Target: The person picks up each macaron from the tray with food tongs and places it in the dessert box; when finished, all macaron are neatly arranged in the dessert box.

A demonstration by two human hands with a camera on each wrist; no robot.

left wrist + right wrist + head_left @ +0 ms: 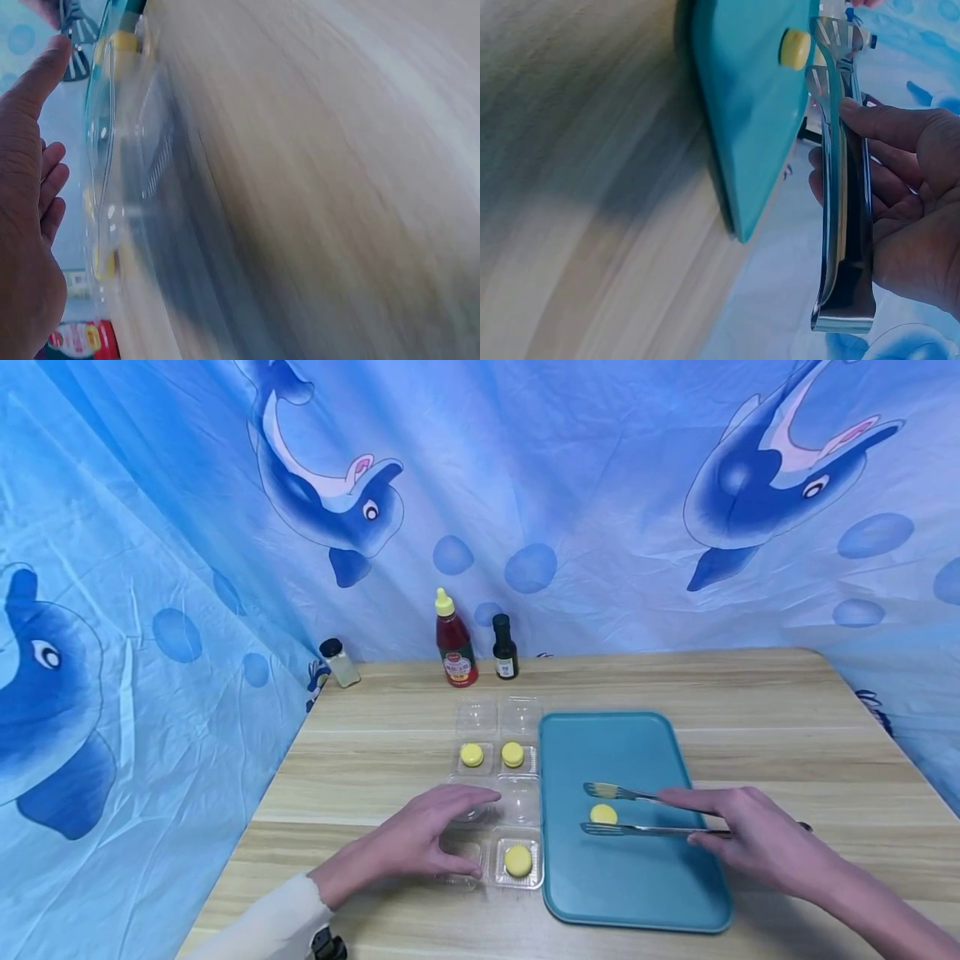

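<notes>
My right hand [761,839] holds metal tongs [637,830] above the teal tray [611,743]. The tongs' arms are spread, and a yellow macaron [603,813] on the tray shows between their slotted tips in the head view. In the right wrist view, thumb and fingers grip the tongs [857,217] from both sides. My left hand [420,828], thumb apart from its extended fingers, is over the near-left part of the clear plastic containers [517,802], hiding some of it. Near this hand, one yellow macaron [518,861] sits in the near-right compartment.
Two more macarons, a left one [472,754] and a right one [512,754], sit in the far compartments, lids folded back. Along the table's back edge stand a red sauce bottle [457,652], a small dark bottle [506,652] and a black-capped jar [341,664]. A dolphin-print curtain [600,485] hangs behind.
</notes>
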